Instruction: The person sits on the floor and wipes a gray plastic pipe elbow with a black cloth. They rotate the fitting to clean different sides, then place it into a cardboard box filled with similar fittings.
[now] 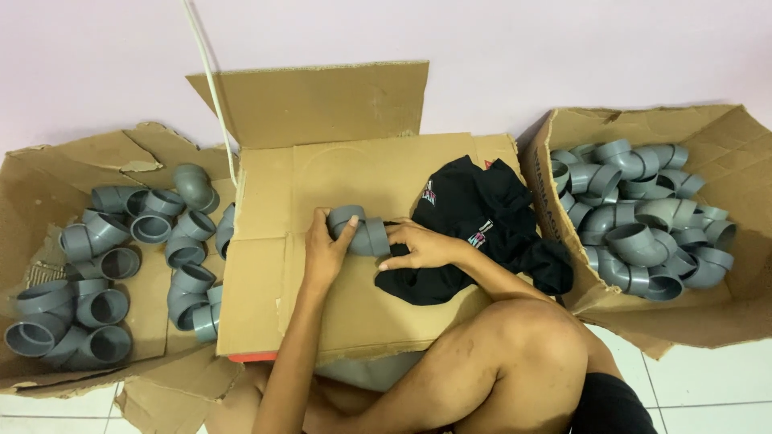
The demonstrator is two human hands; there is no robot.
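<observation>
A grey plastic pipe elbow [359, 231] rests on a flattened cardboard box [322, 305] in front of me. My left hand [326, 251] grips its left end, thumb over the socket. From the right, my right hand [418, 246] holds the elbow's other end, fingers spread over it. A crumpled black cloth [482, 221] with a small printed patch lies right beside my right hand, partly under my wrist.
An open cardboard box [48, 193] on the left holds several grey elbows [104, 265]. Another torn box [724, 313] on the right is heaped with more grey elbows [639, 225]. A white cord [211, 88] hangs down the pale wall. My bent knee [523, 337] is in the foreground.
</observation>
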